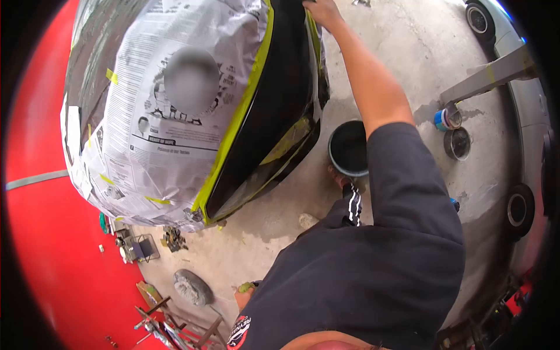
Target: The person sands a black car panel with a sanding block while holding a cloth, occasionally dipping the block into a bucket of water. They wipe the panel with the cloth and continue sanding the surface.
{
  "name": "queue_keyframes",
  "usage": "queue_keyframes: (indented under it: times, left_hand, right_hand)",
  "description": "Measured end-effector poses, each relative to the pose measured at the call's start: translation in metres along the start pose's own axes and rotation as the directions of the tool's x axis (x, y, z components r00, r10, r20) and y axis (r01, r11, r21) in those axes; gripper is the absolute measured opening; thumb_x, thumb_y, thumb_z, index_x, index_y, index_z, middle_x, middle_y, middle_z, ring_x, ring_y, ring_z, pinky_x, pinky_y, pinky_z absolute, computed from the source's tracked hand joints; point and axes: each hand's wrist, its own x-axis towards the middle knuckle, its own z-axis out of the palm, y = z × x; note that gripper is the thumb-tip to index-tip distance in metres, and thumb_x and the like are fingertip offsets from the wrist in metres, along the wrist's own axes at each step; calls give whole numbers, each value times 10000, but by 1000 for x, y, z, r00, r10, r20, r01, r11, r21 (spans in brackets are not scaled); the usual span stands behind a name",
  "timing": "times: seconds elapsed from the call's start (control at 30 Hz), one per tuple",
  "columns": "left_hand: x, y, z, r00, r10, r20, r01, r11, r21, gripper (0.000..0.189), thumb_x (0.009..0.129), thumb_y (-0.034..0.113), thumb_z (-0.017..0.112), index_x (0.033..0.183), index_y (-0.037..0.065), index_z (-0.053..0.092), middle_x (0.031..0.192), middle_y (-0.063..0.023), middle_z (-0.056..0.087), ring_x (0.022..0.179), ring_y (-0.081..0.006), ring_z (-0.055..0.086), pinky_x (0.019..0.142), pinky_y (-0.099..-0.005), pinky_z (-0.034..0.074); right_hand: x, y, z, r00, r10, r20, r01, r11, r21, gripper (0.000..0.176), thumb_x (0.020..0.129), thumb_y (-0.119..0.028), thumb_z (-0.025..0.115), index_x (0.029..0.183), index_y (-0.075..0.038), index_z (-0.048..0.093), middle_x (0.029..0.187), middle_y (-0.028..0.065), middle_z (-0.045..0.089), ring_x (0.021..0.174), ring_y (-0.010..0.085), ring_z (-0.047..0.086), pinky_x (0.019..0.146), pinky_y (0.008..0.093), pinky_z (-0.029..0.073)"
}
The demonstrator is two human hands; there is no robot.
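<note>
My right hand is at the top edge of the view, fingers drawn together at the far edge of the glossy black panel; what they hold is too small to tell. Yellow-green tape borders this panel beside printed newspaper covering the vehicle body. Low on the left of my torso, my left hand is partly hidden by my dark shirt. Its fingers are closed round a small yellow-green item, perhaps crumpled tape.
A dark round bucket stands by my foot. Paint cans, a grey beam and a parked car are at the right. A stone and wooden frames lie lower left, near a red wall.
</note>
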Motion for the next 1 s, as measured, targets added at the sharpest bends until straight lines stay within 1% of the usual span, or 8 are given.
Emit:
queue_keyframes:
  times: [0.2, 0.33, 0.53, 0.73, 0.8, 0.87, 0.93, 1.0]
  left_hand:
    - [-23, -16, -45, 997, -72, 2, 72, 997, -3, 163, 789, 50, 751, 924, -25, 698, 789, -78, 711, 698, -171, 648, 662, -350, 532]
    - [-13, -37, -65, 998, -56, -6, 56, 998, 8, 162, 791, 47, 751, 925, -26, 697, 795, -81, 710, 700, -173, 643, 666, -350, 530]
    - [15, -31, -87, 987, 107, -120, -107, 994, 5, 160, 793, 44, 751, 927, -26, 696, 803, -85, 708, 703, -177, 636, 671, -351, 529]
    - [22, -13, -76, 940, 272, -205, -271, 962, 35, 143, 796, -4, 737, 934, -18, 698, 851, -72, 708, 740, -164, 643, 698, -346, 528]
    - [28, -25, -58, 946, 259, -194, -254, 966, 54, 140, 794, -16, 727, 932, -15, 701, 842, -67, 708, 737, -158, 646, 695, -344, 528]
    - [30, -16, -39, 966, 211, -148, -203, 977, 63, 139, 795, -18, 724, 932, -15, 703, 839, -66, 709, 737, -157, 647, 695, -343, 528]
    - [24, 5, -26, 983, 155, -94, -150, 987, 62, 138, 795, -19, 720, 932, -14, 704, 835, -65, 709, 736, -155, 649, 695, -342, 528]
    - [16, 29, -22, 990, 127, -63, -122, 990, 74, 138, 795, -21, 717, 932, -14, 705, 832, -64, 710, 736, -154, 650, 695, -341, 528]
  right_hand:
    - [-151, -81, -27, 984, -82, -159, 93, 993, 68, 442, 890, -28, 649, 1318, -132, 691, 1233, 167, 679, 1175, 356, 610, 1021, 416, 480]
    - [-295, -234, -28, 981, 80, -179, -87, 995, -37, 565, 760, 95, 622, 1215, -206, 766, 1148, 111, 586, 1132, 322, 541, 990, 432, 399]
    - [-491, -432, 68, 867, -106, 487, -39, 960, 279, 548, 827, -70, 630, 1328, -283, 686, 1277, 39, 535, 1223, 294, 461, 1045, 509, 377]
    - [-497, -306, -17, 435, -318, 842, -55, 924, 377, 515, 850, -56, 605, 1306, -290, 669, 1345, 42, 565, 1308, 269, 524, 1069, 470, 435]
    - [-469, -231, -66, 339, 174, 924, -357, 933, -45, 451, 869, -7, 568, 1275, -169, 682, 1225, 175, 656, 1141, 390, 608, 991, 489, 489]
    - [-455, -124, -68, 739, 508, 443, -541, 839, -59, 404, 844, 60, 466, 1196, -31, 643, 1165, 268, 636, 1121, 458, 583, 983, 531, 480]
    - [-375, -45, -67, 817, 574, 59, -577, 814, 68, 395, 879, 0, 480, 1259, 6, 586, 1133, 310, 626, 1076, 503, 579, 950, 533, 479]
    - [-279, -10, -72, 821, 571, 0, -543, 779, 314, 442, 915, -140, 540, 1343, -46, 599, 1199, 255, 668, 1135, 427, 630, 972, 456, 491]
